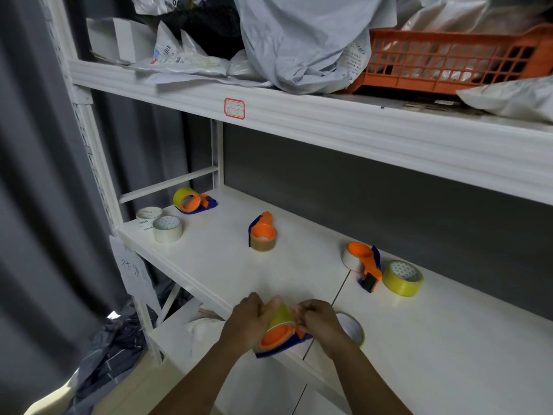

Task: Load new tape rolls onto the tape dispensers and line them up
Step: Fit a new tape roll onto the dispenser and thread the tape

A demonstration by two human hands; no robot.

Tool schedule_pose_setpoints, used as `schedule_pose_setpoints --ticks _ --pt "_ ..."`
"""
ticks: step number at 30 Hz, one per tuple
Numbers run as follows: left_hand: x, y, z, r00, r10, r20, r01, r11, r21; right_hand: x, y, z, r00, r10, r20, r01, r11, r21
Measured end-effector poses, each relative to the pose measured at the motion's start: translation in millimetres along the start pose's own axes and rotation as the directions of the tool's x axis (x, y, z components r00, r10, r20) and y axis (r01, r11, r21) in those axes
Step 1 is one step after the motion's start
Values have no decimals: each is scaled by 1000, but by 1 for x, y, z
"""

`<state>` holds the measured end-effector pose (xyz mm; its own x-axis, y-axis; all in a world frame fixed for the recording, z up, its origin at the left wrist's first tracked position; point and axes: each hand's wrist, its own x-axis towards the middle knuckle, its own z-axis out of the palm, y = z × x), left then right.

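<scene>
Held dispenser: an orange-and-blue tape dispenser (279, 339) sat in the lower centre of the frame, at the front edge of the white shelf (209, 265), with a yellow tape roll (281, 317) on its orange hub.
Left hand: the left hand (250, 320) was wrapped round the roll and hub from the left side, fingers curled on it.
Right hand: the right hand (317, 320) came in from the right, its fingertips pinched together at the roll's right edge, where the blue cutter end lay; whether they held a tape end I could not tell.
Key relation: the roll lay between the two hands, its hub axis tilted toward the camera, and the dispenser's long axis ran lower left to right; the right hand was nearer the cutter end, so feeding the tape probably fell to it.
Step judged: seating the roll or threading its tape, not yet lining up.
Just beside: a loose yellow-rimmed roll (350, 327) lay flat, partly behind the right wrist.
Further out: three loaded dispensers stood apart, not in a row: brown roll centre (262, 233), white roll right of centre (362, 263), yellow roll left, far back (191, 200).
Spare rolls: one yellow at right (402, 278), two white at left (163, 226).
</scene>
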<state>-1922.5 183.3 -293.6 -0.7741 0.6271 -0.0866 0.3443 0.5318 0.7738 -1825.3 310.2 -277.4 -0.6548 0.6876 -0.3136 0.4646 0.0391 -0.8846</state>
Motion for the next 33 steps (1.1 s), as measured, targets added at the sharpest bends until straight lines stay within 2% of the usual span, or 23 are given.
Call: schedule_pose_setpoints --ticks 2,5,9,14,19,21,23,25,33 --pt "-3 1 -1 989 124 81 -124 992 -7 1 2 -1 1000 10 12 -10 998 54" --pt "-5 2 -1 955 262 138 -279 952 125 2 5 -4 998 13 69 -22 990 137" --pt "-1 4 1 948 301 103 -314 939 140 1 5 -10 985 72 154 -110 961 255" --pt "1 4 -1 939 310 146 -327 939 108 -3 6 -14 961 137 241 -232 872 430" --pt "1 6 -1 931 328 163 -351 925 143 -6 5 -12 962 156 224 -247 844 475" --pt "0 8 -1 929 335 159 -359 919 162 -7 5 -9 982 114 148 -164 905 393" --pt "-1 10 -2 929 334 156 -358 920 158 -7 6 -5 1000 13 28 -20 969 245" --pt "-2 11 -4 930 330 162 -351 927 130 -3 10 -2 997 -50 -57 58 990 130" --pt "-12 12 -14 932 286 223 -304 951 50 9 18 -1 983 -164 -87 155 982 -108"
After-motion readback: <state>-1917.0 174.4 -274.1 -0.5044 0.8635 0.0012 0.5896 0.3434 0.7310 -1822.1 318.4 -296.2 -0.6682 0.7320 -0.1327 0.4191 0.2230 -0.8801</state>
